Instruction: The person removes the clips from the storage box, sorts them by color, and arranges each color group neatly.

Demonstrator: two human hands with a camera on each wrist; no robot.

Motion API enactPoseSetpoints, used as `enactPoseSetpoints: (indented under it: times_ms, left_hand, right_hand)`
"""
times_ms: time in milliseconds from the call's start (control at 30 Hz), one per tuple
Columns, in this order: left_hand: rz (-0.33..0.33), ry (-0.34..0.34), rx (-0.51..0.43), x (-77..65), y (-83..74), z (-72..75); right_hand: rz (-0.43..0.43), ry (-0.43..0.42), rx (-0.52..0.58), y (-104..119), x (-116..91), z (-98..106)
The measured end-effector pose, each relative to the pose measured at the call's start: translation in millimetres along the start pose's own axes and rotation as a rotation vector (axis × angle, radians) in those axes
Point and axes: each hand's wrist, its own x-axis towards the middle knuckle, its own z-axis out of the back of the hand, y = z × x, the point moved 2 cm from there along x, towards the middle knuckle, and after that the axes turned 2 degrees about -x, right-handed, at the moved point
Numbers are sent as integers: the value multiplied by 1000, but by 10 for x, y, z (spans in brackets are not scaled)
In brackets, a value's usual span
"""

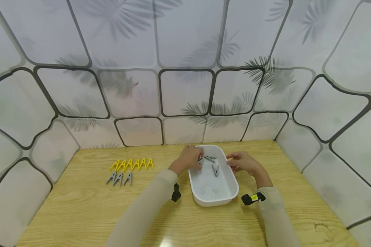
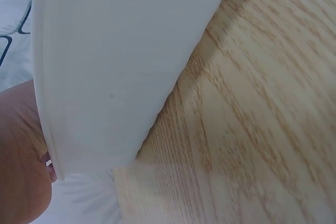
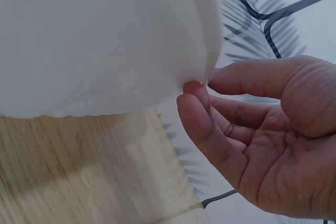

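Observation:
A white plastic tray (image 1: 212, 192) stands on the table, with grey clothespins (image 1: 215, 170) lying inside it. My left hand (image 1: 190, 158) reaches over the tray's left rim, its fingers bent. Between thumb and fingertips it pinches a grey clothespin (image 1: 200, 159), mostly hidden by the hand. In the left wrist view only part of the left hand (image 2: 21, 156) shows behind the tray wall (image 2: 115, 66). On the other side my right hand (image 1: 243, 162) holds the right rim. The right wrist view shows that hand (image 3: 262, 135) pinching the tray edge (image 3: 202, 51) between thumb and fingers.
On the table's left side stands a row of several yellow clothespins (image 1: 132, 164), with three grey clothespins (image 1: 119, 179) in a row in front of it. The wooden table (image 1: 80, 206) is bordered at the back and sides by patterned cloth walls (image 1: 185, 92).

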Motion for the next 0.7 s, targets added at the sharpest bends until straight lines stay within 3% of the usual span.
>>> enactPoseSetpoints:
  times_ms: [700]
  left_hand:
    - [-50,-66,-8,-42,31,9]
  right_hand:
    - [20,9,1,18,-21,-5]
